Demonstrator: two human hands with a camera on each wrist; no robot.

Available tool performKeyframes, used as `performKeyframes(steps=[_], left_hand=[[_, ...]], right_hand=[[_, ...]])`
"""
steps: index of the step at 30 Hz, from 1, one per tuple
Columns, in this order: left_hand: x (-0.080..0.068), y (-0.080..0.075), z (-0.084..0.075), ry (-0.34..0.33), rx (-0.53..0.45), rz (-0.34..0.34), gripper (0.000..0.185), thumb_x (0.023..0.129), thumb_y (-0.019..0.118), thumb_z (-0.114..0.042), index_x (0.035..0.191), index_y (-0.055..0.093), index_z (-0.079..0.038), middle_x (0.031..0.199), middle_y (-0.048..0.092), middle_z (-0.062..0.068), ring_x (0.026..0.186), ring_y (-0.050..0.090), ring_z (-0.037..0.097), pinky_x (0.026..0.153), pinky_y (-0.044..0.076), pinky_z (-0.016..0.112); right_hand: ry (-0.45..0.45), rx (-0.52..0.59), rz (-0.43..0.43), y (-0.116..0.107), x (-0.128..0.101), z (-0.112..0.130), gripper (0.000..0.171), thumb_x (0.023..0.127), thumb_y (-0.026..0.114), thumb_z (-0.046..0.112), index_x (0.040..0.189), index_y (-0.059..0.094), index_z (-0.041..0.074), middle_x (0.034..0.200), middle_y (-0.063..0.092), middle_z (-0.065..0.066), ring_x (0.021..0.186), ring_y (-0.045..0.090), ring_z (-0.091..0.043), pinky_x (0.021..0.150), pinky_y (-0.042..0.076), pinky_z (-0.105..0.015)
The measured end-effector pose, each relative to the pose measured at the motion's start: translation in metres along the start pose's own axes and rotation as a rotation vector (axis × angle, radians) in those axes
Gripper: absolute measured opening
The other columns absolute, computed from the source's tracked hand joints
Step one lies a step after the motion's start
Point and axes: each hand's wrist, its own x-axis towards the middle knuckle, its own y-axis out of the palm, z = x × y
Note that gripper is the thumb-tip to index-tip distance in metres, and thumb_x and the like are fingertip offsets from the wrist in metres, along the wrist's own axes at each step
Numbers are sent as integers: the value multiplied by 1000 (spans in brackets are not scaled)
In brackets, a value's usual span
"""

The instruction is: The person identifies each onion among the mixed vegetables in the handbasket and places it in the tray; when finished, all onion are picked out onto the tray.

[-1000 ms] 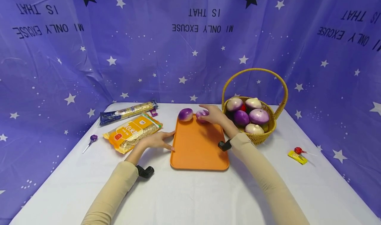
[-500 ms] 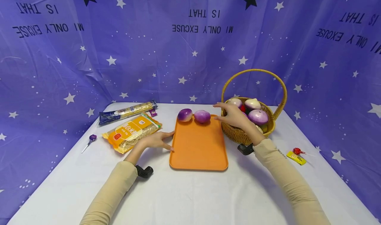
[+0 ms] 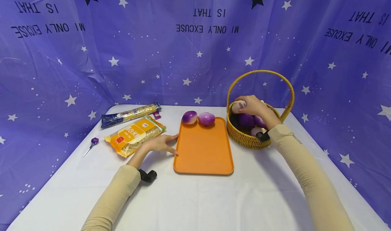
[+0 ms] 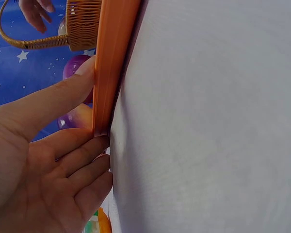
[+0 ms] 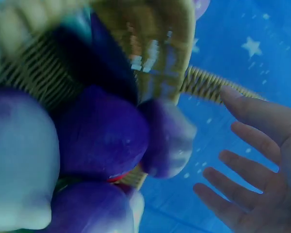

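Observation:
An orange tray (image 3: 203, 147) lies on the table, with two purple onions, the left one (image 3: 189, 117) darker and the right one (image 3: 206, 119) lighter, at its far edge. My left hand (image 3: 159, 144) rests against the tray's left edge; thumb and extended fingers touch it in the left wrist view. Over the wicker basket (image 3: 248, 142), my right hand (image 3: 252, 105) has thumb and fingers around a pale purple onion (image 3: 238, 107). In the right wrist view its fingers are straight and stand apart from the nearest onion (image 5: 169, 141). Several onions fill the basket, partly hidden by the right hand.
At the left lie a bag of millet (image 3: 137, 136), a long blue-and-gold packet (image 3: 131, 115), a small purple candy (image 3: 157, 115) and a purple lollipop (image 3: 94, 141). The basket's tall handle (image 3: 259, 71) arches over the right hand. A starry purple cloth (image 3: 171, 61) hangs behind the table.
My right hand has left the lighter onion on the tray and moved right, over the basket's onions. The left hand keeps its place at the tray's edge.

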Motion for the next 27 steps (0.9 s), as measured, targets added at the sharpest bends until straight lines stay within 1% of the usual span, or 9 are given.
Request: performKeyframes(steps=[7,12,18,21,23,24,25,27], left_hand=[[1,0,-1,3,-6,2,89,82,77,-36,149,31,-3,150,35,20,138,30,37,114,24,49],[2,0,-1,0,-10,9,89,82,77,-36,149,31,-3,150,35,20,138,30,37,114,23,49],[3,-1,1,3,3,3,89,81,77,-37,149,31,-3,149,35,21,138,31,38,113,24,49],[3,-1,1,-3,4,1,89,81,77,-38,149,32,-4,149,35,20,138,31,37,113,24,49],[2,-1,1,-10,2,4,90,81,77,-38,150,32,-4,150,35,20,138,30,37,114,24,49],[2,-1,1,-11,3,5,90,81,77,-39,150,31,-4,150,35,20,138,31,37,113,24,49],[2,-1,1,-12,4,5,90,81,77,-39,150,31,-4,150,35,20,138,31,37,113,24,49],[1,-2,1,-13,0,5,90,81,77,-38,149,31,-3,150,34,20,138,30,37,114,24,49]], right_hand=[[78,-41,102,-2,17,-19,53,82,73,14,130,56,-2,129,55,-27,121,46,-45,102,37,-56],[119,-54,140,1,22,-27,55,84,72,16,133,53,-2,131,53,-30,122,45,-45,102,37,-54],[123,-42,132,6,26,-34,54,85,72,15,131,54,-3,129,53,-31,122,43,-48,103,35,-55],[117,-33,124,6,26,-34,53,84,73,15,131,55,-3,128,54,-30,122,44,-47,103,35,-55],[111,-19,114,4,23,-33,53,84,73,17,130,56,-1,127,55,-28,120,45,-46,103,36,-55],[102,-7,105,2,21,-33,53,83,74,18,130,57,-1,126,56,-28,119,46,-46,102,36,-55],[80,-8,81,1,19,-32,52,82,75,20,128,59,0,123,58,-27,116,49,-45,99,39,-53],[54,13,49,-1,14,-31,52,82,76,21,127,60,0,121,60,-26,113,50,-44,98,40,-53]])
